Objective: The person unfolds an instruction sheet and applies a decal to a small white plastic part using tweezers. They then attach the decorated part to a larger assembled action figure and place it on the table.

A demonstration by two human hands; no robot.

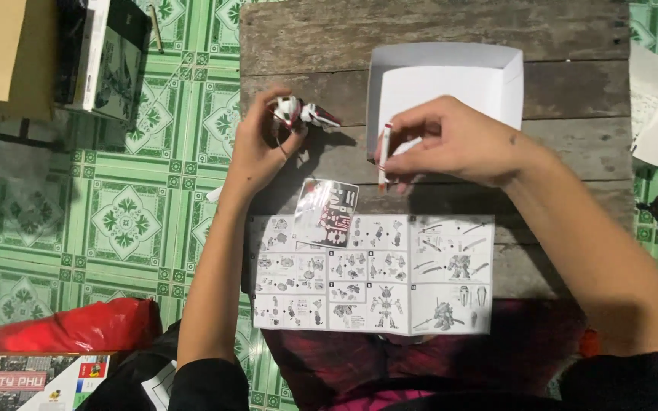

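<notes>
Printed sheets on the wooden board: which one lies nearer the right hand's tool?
The small glossy sticker sheet, dark with red and white shapes. It sits just below the tool in the right hand, overlapping the top edge of the larger white instruction sheet.

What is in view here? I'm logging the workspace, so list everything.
Model: 1, white and red, in the left hand over the board's left part.
Pen-like tool: 1, white with red, in the right hand, tip down near the sheet.
Sticker sheet: 1, glossy, red and dark marks, on the leaflet's top edge.
Leaflet: 1, white with grey drawings, near edge of the board.
Tray: 1, white card, far on the board.
Board: 1, weathered grey wood.
Red bag: 1, floor, lower left.
Dark box: 1, floor, upper left.
Left hand: grip on the model.
Right hand: grip on the tool.
</notes>
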